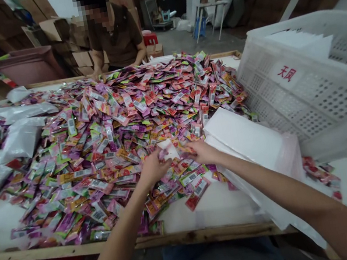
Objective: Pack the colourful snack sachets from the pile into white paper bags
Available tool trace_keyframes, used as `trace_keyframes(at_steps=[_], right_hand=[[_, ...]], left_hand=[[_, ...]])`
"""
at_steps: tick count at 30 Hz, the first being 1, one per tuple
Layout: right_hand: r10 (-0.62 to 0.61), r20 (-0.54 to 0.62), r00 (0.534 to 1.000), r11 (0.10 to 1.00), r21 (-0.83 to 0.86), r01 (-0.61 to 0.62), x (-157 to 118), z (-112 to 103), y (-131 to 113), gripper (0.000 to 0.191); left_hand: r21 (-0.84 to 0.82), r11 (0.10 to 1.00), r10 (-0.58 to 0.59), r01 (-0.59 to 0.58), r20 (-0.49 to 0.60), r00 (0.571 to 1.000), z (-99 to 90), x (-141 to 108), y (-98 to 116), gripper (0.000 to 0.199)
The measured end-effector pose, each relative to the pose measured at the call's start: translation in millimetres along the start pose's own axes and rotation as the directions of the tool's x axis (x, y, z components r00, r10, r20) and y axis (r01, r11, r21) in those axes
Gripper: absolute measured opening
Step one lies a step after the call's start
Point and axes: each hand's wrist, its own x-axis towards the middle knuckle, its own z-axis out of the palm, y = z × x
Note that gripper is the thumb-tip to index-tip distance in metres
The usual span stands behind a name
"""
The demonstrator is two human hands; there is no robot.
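Observation:
A wide heap of small, colourful flat packets [142,104] in pink, purple, green and orange covers the table. At its near middle, my left hand [155,165] is closed round a small packet [169,149] with a pale whitish face and purplish edge. Just to the right, my right hand [204,152] has its fingers curled together at the heap, pinching a pinkish packet whose outline is blurred. The two hands are a short way apart. Under my right forearm lies a stack of white plastic bags [244,136]. Loose packets [197,191] lie below the hands.
A white perforated crate [314,93] stands at the right with white sheets or bags inside. Filled white bags [21,137] are piled at the left. Across the table, a person [116,37] has both hands at the heap. The wooden table edge [207,233] runs before me.

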Motion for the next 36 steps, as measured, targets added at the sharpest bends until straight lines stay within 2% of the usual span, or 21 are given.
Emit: trace_keyframes(at_steps=[2, 4, 7, 9, 12, 14, 16, 17, 19, 21, 22, 24, 25, 27, 29, 31, 34, 36], right_hand=[[-0.024, 0.192, 0.981, 0.99, -0.129, 0.05, 8.3, 7.5, -7.9, 0.021], [-0.013, 0.272, 0.962, 0.977, -0.201, 0.07, 12.5, 14.4, -11.1, 0.023], [-0.074, 0.251, 0.965, 0.981, -0.156, 0.115, 9.5, 18.5, -4.4, 0.027], [-0.115, 0.163, 0.98, 0.99, -0.065, 0.127, 5.2, 15.8, 3.3, 0.019], [-0.106, -0.039, 0.994, 0.987, 0.117, 0.109, 1.9, 4.8, 11.4, 0.011], [-0.05, -0.11, 0.993, 0.975, 0.209, 0.072, 2.4, -4.4, 12.4, 0.014], [0.01, -0.108, 0.994, 0.973, 0.231, 0.015, 4.1, -11.0, 9.1, 0.022], [0.019, -0.091, 0.996, 0.976, 0.218, 0.002, 5.2, -12.2, 5.5, 0.026], [-0.023, -0.012, 1.0, 0.989, 0.148, 0.024, 8.2, -8.5, -5.2, 0.026], [-0.082, 0.128, 0.988, 0.996, 0.039, 0.077, 12.6, 2.7, -19.0, 0.02], [-0.097, 0.203, 0.974, 0.994, -0.024, 0.104, 15.3, 10.0, -25.8, 0.02], [-0.116, 0.313, 0.943, 0.981, -0.112, 0.158, 21.2, 24.1, -36.6, 0.027], [-0.131, 0.338, 0.932, 0.974, -0.132, 0.185, 23.9, 29.2, -39.8, 0.031], [-0.156, 0.347, 0.925, 0.962, -0.159, 0.222, 27.8, 32.8, -40.8, 0.03], [-0.171, 0.299, 0.939, 0.957, -0.175, 0.23, 28.2, 27.0, -35.7, 0.017], [-0.154, 0.17, 0.973, 0.968, -0.17, 0.183, 23.9, 14.3, -27.1, 0.01], [-0.029, -0.094, 0.995, 0.998, -0.066, 0.023, 8.3, -7.0, -15.5, 0.02], [0.032, -0.14, 0.99, 0.999, 0.006, -0.032, -5.9, -16.1, -12.1, 0.024]], left_hand=[[0.182, 0.982, -0.072, 0.05, 0.113, 0.991, 15.5, -6.3, 9.9, 0.029], [0.274, 0.959, -0.117, 0.07, 0.16, 0.98, 29.9, -8.6, 17.2, 0.026], [0.256, 0.966, -0.091, 0.046, 0.164, 0.982, 40.8, -8.8, 22.5, 0.021], [0.218, 0.976, -0.031, 0.005, 0.117, 0.993, 39.0, -9.6, 23.7, 0.018], [-0.011, 0.997, 0.073, -0.074, -0.116, 0.991, 23.1, -14.6, 19.6, 0.016], [-0.268, 0.96, 0.007, -0.079, -0.261, 0.965, 6.5, -21.3, 9.6, 0.02], [-0.455, 0.89, -0.116, -0.031, -0.292, 0.949, -9.6, -30.4, -5.2, 0.027], [-0.484, 0.875, -0.156, -0.009, -0.299, 0.942, -15.5, -35.3, -13.1, 0.03], [-0.399, 0.916, -0.177, 0.047, -0.294, 0.939, -20.1, -44.4, -26.0, 0.042], [-0.158, 0.977, -0.17, 0.141, -0.193, 0.966, -14.9, -50.6, -31.9, 0.05], [-0.012, 0.983, -0.183, 0.183, -0.105, 0.978, -9.6, -52.3, -32.0, 0.049], [0.218, 0.952, -0.232, 0.214, 0.064, 0.971, 2.7, -52.7, -28.8, 0.039], [0.278, 0.937, -0.252, 0.214, 0.112, 0.961, 8.1, -51.8, -26.7, 0.034], [0.29, 0.934, -0.256, 0.209, 0.132, 0.958, 14.2, -48.9, -24.1, 0.03], [0.168, 0.972, -0.179, 0.162, 0.09, 0.98, 12.8, -46.0, -25.5, 0.03], [-0.016, 0.999, -0.031, 0.031, -0.006, 1.0, 5.2, -44.3, -30.2, 0.027], [-0.19, 0.965, 0.146, -0.178, -0.174, 0.974, -10.4, -43.9, -38.2, 0.02], [-0.233, 0.94, 0.187, -0.25, -0.26, 0.947, -18.7, -44.5, -40.7, 0.019]])
